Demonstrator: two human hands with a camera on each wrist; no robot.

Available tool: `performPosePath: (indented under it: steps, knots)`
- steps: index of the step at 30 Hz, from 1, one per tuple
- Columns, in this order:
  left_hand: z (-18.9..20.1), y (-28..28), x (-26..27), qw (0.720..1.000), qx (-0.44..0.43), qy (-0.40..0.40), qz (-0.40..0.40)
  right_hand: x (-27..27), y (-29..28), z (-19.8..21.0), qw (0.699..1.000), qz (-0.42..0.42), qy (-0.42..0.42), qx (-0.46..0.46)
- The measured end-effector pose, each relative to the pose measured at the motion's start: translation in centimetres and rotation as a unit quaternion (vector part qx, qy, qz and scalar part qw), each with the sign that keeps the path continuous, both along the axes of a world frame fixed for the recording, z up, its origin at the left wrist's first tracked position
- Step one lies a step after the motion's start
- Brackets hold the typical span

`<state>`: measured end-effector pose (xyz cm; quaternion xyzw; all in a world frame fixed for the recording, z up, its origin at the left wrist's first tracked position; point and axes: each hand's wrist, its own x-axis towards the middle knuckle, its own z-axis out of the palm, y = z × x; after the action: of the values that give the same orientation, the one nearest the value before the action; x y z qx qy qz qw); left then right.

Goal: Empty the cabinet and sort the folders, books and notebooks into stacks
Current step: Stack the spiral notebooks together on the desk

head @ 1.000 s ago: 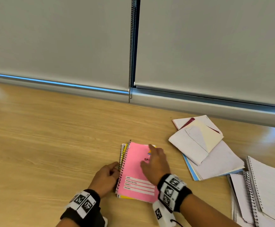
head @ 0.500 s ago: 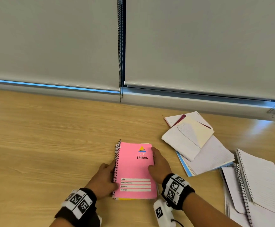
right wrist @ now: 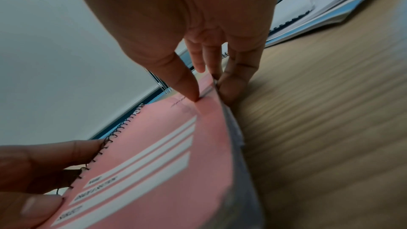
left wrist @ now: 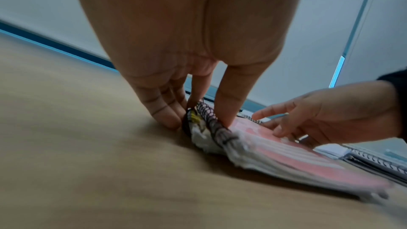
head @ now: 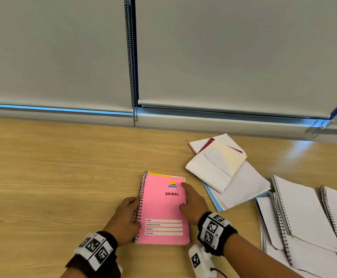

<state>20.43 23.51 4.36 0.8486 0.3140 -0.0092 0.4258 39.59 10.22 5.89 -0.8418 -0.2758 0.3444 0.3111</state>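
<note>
A pink spiral notebook (head: 163, 207) marked SPIRAL lies flat on the wooden table (head: 53, 177), on top of a yellow-covered one (head: 157, 174) whose edge peeks out at the far end. My left hand (head: 127, 215) is at the spiral side: the left wrist view shows its thumb on the cover beside the coil and its fingers (left wrist: 167, 117) down against the spine, pinching the binding. My right hand (head: 191, 201) rests along the opposite edge. In the right wrist view its thumb presses the pink cover (right wrist: 154, 154) and its straight fingers (right wrist: 235, 83) stand beside the page edge.
A loose pile of papers and booklets (head: 224, 169) lies just right of the stack. Open spiral notebooks (head: 304, 213) overlap at the far right. Grey roller blinds (head: 224, 57) with a bead chain (head: 132, 77) close off the back. Bare table stretches to the left.
The two notebooks, skewed a second ago, now lie squared together. My right hand moved from the top of the cover to its right edge. The left hand stayed at the spiral.
</note>
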Motion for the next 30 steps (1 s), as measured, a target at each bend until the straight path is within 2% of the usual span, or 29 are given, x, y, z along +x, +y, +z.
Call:
performPosePath:
  steps: [4,11,17,23,26,28,30]
  knots:
    - [0.4,0.0,0.4,1.0,0.006,0.0,0.011,0.1,0.1,0.1,1.0,0.013,-0.004,-0.003]
    - [1.0,-0.6,1.3,0.998,0.028,0.053,0.018,0.2,-0.2,0.3,0.999,0.033,-0.024,-0.005]
    - [1.5,-1.9,1.8,0.997,0.018,0.06,0.032,0.9,-2.4,1.2,0.997,0.06,-0.049,-0.006]
    - [1.4,-3.4,3.0,0.997,0.019,0.071,0.038,4.3,-8.1,1.9,0.996,-0.016,-0.092,0.001]
    - [1.6,-4.3,3.7,0.995,0.008,0.087,0.047,6.8,-11.2,2.8,0.988,-0.057,-0.141,0.001]
    - [1.7,-5.0,4.2,0.992,0.02,0.101,0.071,8.9,-13.5,3.7,0.971,-0.096,-0.216,-0.031]
    - [2.3,-5.9,4.8,0.986,0.081,0.108,0.1,11.1,-16.0,4.1,0.944,-0.149,-0.275,-0.101]
